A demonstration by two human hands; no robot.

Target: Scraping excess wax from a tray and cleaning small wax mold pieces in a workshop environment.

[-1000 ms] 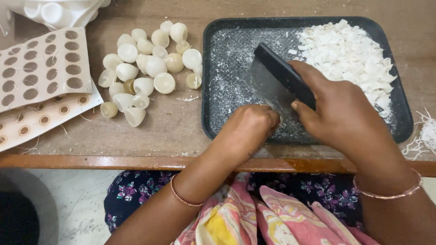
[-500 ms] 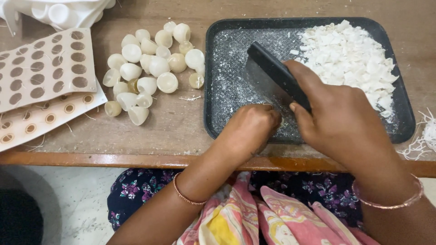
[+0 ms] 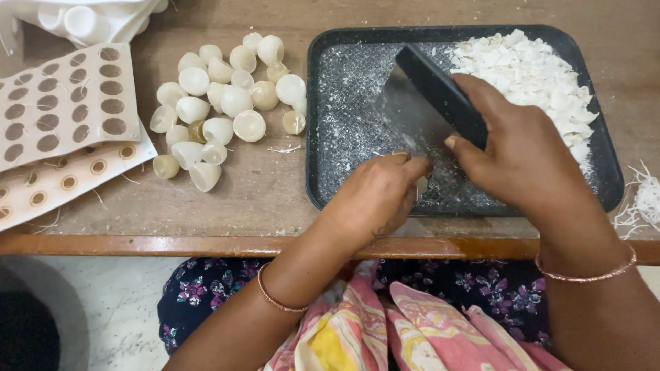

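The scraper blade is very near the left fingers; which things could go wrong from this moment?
1. The right hand presses the scraper down right beside the left hand, whose fingertips hold a small piece at the blade: a slip might cut them.
2. The white chopped pieces are heaped against the black tray rim; a push may spill some.

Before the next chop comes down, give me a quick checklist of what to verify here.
1. Right hand has a firm grip on the scraper blade by its dark handle: ok.
2. Left hand fingertips clear of the blade edge: cannot tell, they sit very close.
3. Piece under the left hand: cannot tell, hidden.
4. Black tray fully on the table: ok.
5. Chopped white pieces piled away from the blade: ok.
6. Whole round pieces outside the tray, apart from the hands: ok.
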